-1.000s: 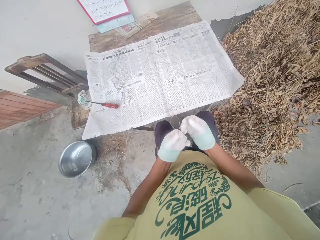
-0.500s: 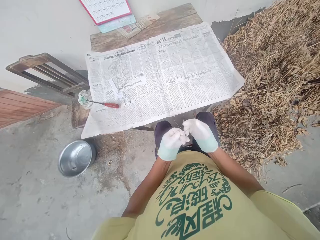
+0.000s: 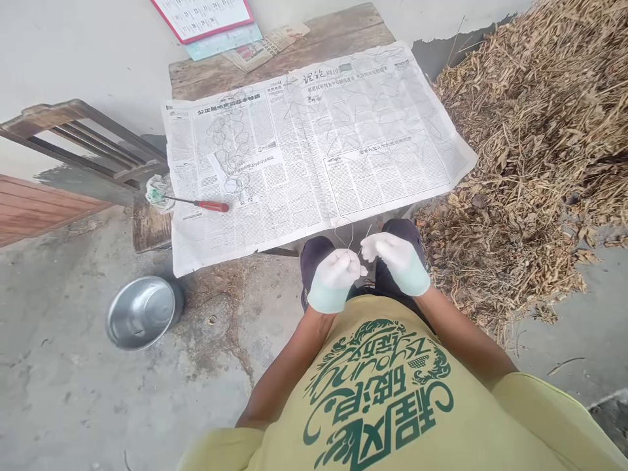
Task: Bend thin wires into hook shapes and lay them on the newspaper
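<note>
Loop (image 3: pixel 352 230), perhaps wire, in left fingers (image 3: pixel 349 260)

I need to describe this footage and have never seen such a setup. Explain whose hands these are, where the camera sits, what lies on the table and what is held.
There is no machine here: a person works with their own two hands, in pale gloves. One camera, worn on the head, looks forward and down, so the shirt appears from above.

The left hand pinches a thin wire loop. The right hand is close beside it, near a loose wire end; whether it grips that is unclear.

On the wooden table are spread newspaper, many faint thin loops and a red-handled tool.
</note>
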Action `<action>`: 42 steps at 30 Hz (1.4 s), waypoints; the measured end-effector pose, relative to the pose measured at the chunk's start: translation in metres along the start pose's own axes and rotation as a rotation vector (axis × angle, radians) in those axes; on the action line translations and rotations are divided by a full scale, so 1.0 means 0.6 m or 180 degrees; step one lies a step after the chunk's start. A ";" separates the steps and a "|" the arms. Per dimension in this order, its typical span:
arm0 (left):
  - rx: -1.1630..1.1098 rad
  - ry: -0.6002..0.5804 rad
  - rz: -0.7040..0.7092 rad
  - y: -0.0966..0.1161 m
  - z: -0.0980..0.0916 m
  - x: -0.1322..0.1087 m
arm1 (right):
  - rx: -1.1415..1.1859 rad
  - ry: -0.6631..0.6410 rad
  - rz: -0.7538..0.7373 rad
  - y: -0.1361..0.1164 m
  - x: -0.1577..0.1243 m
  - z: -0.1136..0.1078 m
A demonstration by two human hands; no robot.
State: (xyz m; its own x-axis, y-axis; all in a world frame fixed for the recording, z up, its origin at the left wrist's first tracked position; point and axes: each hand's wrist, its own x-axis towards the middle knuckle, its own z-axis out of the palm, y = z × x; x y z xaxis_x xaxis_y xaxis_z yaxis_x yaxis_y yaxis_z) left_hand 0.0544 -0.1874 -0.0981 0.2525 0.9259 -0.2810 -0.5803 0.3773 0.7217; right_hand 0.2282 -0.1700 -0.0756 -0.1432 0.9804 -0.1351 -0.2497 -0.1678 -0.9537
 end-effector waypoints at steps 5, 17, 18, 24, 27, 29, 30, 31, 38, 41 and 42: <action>0.0104 0.0251 -0.0083 -0.005 0.006 0.001 | -0.0657 0.0446 0.0138 -0.005 -0.017 0.047; 0.0164 0.0081 -0.0281 0.009 -0.008 -0.001 | -0.1098 0.0070 0.0106 -0.022 -0.010 0.024; 0.0223 0.0065 -0.0280 0.010 -0.011 0.000 | -0.1103 0.0022 0.0108 -0.024 -0.010 0.023; 0.0779 -0.0299 0.0017 0.011 -0.011 0.007 | -0.1094 -0.0175 0.0273 -0.033 -0.013 0.030; 0.0739 -0.0301 0.0115 0.015 -0.003 0.004 | -0.1091 -0.0211 0.0328 -0.026 -0.015 0.033; 0.0768 -0.0112 0.0151 0.017 0.002 0.001 | -0.1168 -0.0206 0.0298 -0.020 -0.015 0.033; 0.0854 -0.0057 0.0177 0.018 0.003 -0.001 | -0.1219 -0.0197 0.0266 -0.017 -0.016 0.032; 0.0974 -0.0051 0.0208 0.018 0.003 -0.002 | -0.1269 -0.0191 0.0229 -0.015 -0.017 0.032; 0.1315 -0.0224 0.0438 0.017 -0.013 -0.005 | -0.1391 -0.0289 0.0052 -0.016 -0.026 0.035; 0.1506 -0.0108 0.0396 0.020 -0.011 -0.010 | -0.1481 -0.0361 -0.0013 -0.015 -0.027 0.034; 0.1549 -0.0048 0.0396 0.021 -0.008 -0.012 | -0.1508 -0.0392 -0.0050 -0.015 -0.027 0.032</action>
State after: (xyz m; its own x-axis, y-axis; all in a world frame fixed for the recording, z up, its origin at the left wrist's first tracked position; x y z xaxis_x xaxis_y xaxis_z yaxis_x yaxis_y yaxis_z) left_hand 0.0417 -0.1890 -0.0900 0.2175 0.9616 -0.1674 -0.1794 0.2080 0.9615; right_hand 0.2141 -0.1864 -0.0595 -0.2621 0.9583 -0.1140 0.2064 -0.0598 -0.9766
